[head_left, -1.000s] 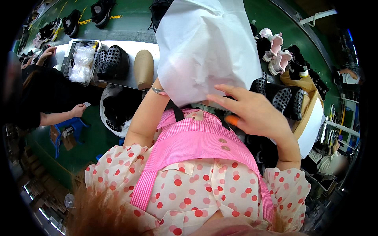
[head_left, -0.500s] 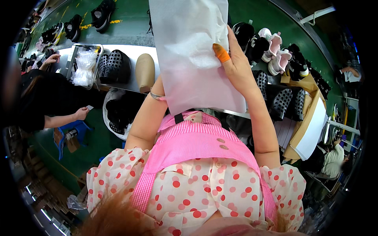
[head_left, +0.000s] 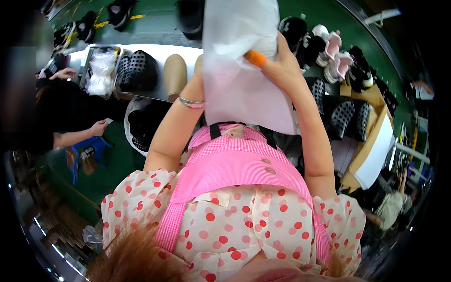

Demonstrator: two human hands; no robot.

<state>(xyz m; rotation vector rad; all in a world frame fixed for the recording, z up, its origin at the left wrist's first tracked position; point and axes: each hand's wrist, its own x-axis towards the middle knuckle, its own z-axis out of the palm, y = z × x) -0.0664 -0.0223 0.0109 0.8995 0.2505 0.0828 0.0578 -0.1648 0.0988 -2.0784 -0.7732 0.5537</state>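
Observation:
A thin white paper sheet [head_left: 244, 89], slightly see-through, hangs upright before my chest, creased in its upper part. My right hand [head_left: 279, 66] grips its right edge, with the orange-covered thumb pressed on the front and the other fingers mostly behind. My left forearm [head_left: 181, 115], with a silver bracelet at the wrist, reaches behind the sheet, which hides the left hand and its fingers. Just left of that wrist stands a tan shoe last [head_left: 174, 77], and part of a second tan form [head_left: 199, 62] shows at the sheet's edge.
Black dotted boots [head_left: 138, 70] and a tray of clear plastic packets [head_left: 101, 73] stand at left. Farther left sits another person [head_left: 70, 110]. Pink-white sneakers [head_left: 333, 54], more dotted boots [head_left: 345, 120] and a cardboard box with papers [head_left: 373, 150] lie right. A black shoe [head_left: 190, 19] stands on the green surface.
The paper sheet has shifted right, and my left arm has moved with it. My right thumb has slid left over its front. A black shoe has come into sight at the top.

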